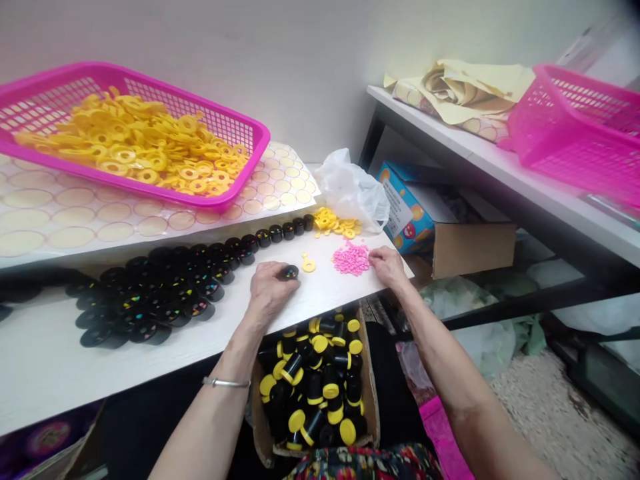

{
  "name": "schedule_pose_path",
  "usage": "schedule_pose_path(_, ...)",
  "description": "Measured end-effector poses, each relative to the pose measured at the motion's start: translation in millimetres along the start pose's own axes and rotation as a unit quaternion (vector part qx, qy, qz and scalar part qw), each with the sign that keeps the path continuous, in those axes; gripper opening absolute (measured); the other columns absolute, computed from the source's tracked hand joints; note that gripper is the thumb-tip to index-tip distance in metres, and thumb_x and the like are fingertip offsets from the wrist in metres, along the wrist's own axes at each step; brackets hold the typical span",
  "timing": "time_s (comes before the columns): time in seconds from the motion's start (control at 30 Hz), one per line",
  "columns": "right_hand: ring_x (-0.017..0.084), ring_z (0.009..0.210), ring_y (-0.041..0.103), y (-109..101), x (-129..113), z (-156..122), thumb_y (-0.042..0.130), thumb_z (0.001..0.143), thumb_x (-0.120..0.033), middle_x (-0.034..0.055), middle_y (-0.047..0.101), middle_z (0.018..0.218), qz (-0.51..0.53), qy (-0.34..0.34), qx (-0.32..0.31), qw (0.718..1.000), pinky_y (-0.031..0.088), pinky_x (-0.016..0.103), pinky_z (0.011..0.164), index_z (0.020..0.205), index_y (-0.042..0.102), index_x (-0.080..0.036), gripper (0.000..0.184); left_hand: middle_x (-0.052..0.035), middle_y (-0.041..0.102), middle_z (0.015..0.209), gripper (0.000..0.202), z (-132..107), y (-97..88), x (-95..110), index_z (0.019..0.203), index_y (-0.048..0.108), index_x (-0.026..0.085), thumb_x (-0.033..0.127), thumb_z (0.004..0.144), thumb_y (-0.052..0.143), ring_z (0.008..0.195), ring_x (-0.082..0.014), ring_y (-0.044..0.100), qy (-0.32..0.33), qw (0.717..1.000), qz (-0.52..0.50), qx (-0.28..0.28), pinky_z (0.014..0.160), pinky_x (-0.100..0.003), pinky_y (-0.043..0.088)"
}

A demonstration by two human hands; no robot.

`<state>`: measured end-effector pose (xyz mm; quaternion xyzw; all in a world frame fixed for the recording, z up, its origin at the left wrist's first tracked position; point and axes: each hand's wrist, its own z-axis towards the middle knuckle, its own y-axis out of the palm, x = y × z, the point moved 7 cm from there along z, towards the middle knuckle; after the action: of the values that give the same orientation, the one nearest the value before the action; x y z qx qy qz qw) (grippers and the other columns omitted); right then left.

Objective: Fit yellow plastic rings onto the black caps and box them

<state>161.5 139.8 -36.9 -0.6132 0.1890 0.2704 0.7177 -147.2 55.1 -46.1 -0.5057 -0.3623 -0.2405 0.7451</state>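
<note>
My left hand (269,288) rests on the white table (60,360) with its fingers closed round a small black cap (290,271). A loose yellow ring (309,265) lies just to its right. My right hand (387,265) sits at the table's right edge, its fingertips pinched at the side of a small heap of pink beads (351,259); what they hold is hidden. A crowd of black caps (160,293) with coloured specks inside covers the table to the left. Below the table edge, a cardboard box (370,387) holds black tubes with yellow ends (315,380).
A pink basket (240,127) of yellow rings (130,147) stands on sheets of round stickers (50,213). Yellow rings (335,223) spill from a clear bag (350,187). On the right, a shelf (500,167) bears crumpled paper (460,87) and a second pink basket (575,127). A box (450,233) sits under it.
</note>
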Motion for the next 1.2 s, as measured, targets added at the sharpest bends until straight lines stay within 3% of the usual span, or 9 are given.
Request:
schedule_pose_path(0.23,0.016,0.077,0.055,-16,0,-23,0.044,0.079,-0.021,0.0045,0.06,0.079,-0.12,-0.077,0.061,0.988,0.038,0.027,0.07,0.072,0.066,-0.018,0.024,-0.0006,0.067,0.08,0.024,-1,-0.3,2,0.075,0.071,0.022,0.03,0.053,0.065,0.089,-0.0218,0.056,-0.002,1.0,0.003,-0.007,0.08,-0.029,0.046)
schedule_pose_path(0.53,0.014,0.067,0.052,-30,18,-27,0.053,0.067,-0.026,0.0012,0.058,0.075,0.034,-0.044,0.043,0.998,0.041,0.026,0.065,0.074,0.064,-0.017,0.016,-0.0005,0.066,0.08,0.023,-2,-0.4,3,0.074,0.07,0.021,0.029,0.054,0.065,0.087,-0.0212,0.056,0.003,1.0,0.0,-0.004,0.08,-0.029,0.045)
schedule_pose_path(0.63,0.015,0.069,0.053,-28,18,-25,0.053,0.068,-0.027,0.002,0.057,0.077,0.015,-0.041,0.034,0.998,0.041,0.027,0.067,0.077,0.066,-0.017,0.019,-0.0005,0.066,0.08,0.023,-2,-0.5,3,0.075,0.07,0.021,0.029,0.054,0.065,0.087,-0.0211,0.056,0.005,1.0,-0.008,-0.003,0.08,-0.029,0.045)
schedule_pose_path(0.8,0.016,0.073,0.053,-25,15,-25,0.047,0.073,-0.023,0.0039,0.057,0.077,-0.085,-0.036,0.027,0.995,0.039,0.028,0.068,0.066,0.064,-0.018,0.019,-0.001,0.066,0.077,0.022,-3,-1.7,7,0.074,0.07,0.021,0.027,0.053,0.064,0.088,-0.0214,0.055,0.009,1.0,-0.003,-0.001,0.081,-0.03,0.045)
schedule_pose_path(0.87,0.017,0.074,0.052,-28,-1,-26,0.048,0.072,-0.021,0.0049,0.056,0.077,-0.09,-0.04,0.054,0.994,0.039,0.029,0.068,0.065,0.062,-0.018,0.017,-0.0011,0.066,0.077,0.021,-4,-1.4,8,0.073,0.07,0.021,0.025,0.053,0.063,0.088,-0.0211,0.055,0.015,1.0,0.001,-0.006,0.082,-0.03,0.044)
schedule_pose_path(0.97,0.017,0.074,0.052,-25,-53,-31,0.05,0.074,-0.022,0.0043,0.056,0.077,0.014,-0.086,0.079,0.993,0.041,0.03,0.07,0.07,0.061,-0.019,0.012,-0.0009,0.065,0.075,0.018,-5,0.1,11,0.071,0.069,0.021,0.025,0.054,0.063,0.088,-0.0208,0.055,0.023,1.0,0.01,-0.017,0.082,-0.03,0.044)
schedule_pose_path(1.1,0.016,0.076,0.053,14,-139,-37,0.054,0.075,-0.021,0.0015,0.054,0.074,0.182,-0.17,-0.03,0.968,0.042,0.028,0.071,0.068,0.059,-0.02,0.008,-0.0015,0.064,0.073,0.016,-6,0.1,12,0.068,0.068,0.021,0.027,0.054,0.065,0.087,-0.0208,0.054,0.029,0.999,0.02,-0.015,0.08,-0.03,0.044)
schedule_pose_path(1.2,0.014,0.074,0.052,50,-174,-38,0.055,0.074,-0.018,0.0004,0.052,0.074,0.207,-0.201,-0.096,0.953,0.041,0.027,0.07,0.069,0.06,-0.02,0.008,-0.0014,0.063,0.068,0.011,-8,0.3,16,0.066,0.067,0.021,0.028,0.057,0.064,0.082,-0.0192,0.053,0.048,0.998,0.02,-0.024,0.079,-0.03,0.042)
